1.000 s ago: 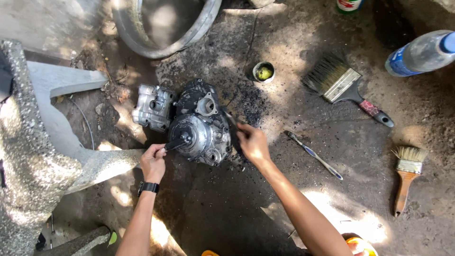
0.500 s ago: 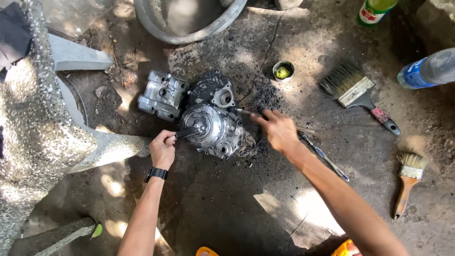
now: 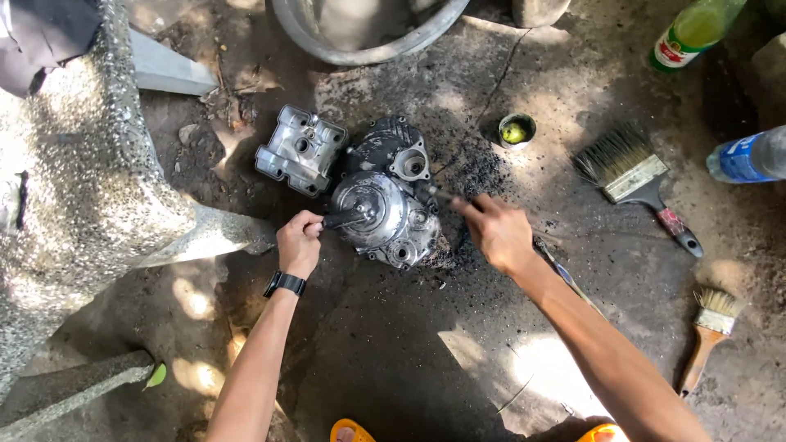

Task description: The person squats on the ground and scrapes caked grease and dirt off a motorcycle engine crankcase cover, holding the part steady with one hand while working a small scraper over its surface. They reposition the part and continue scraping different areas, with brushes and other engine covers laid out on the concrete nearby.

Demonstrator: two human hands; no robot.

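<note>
Although it sits low on the stained concrete ground [image 3: 393,360], the engine casing [image 3: 385,205] looks like a heavy, rigid block of cast metal, grimy and probably slick with oil and black grit, so bare fingers would slide on its smooth round cover. It lies in the middle of the dark patch, just beside a separate silver cover piece [image 3: 300,149] to its upper left. The left hand [image 3: 299,243], a black watch [image 3: 285,284] on its wrist, is clenched around a dark stub or handle that projects from the round cover; that stub, along with the ribbed edges and bolt bosses, seems the surest place to take hold. The right hand [image 3: 498,233] has its fingers closed on a thin tool whose tip reaches the casing's right edge; what kind of tool it is cannot be told. To the right lie a wide paintbrush [image 3: 634,182], a smaller brush [image 3: 708,331], a small round cup [image 3: 517,129], and two bottles, green [image 3: 694,31] and clear [image 3: 749,155]. A metal basin [image 3: 364,29] stands above.
</note>
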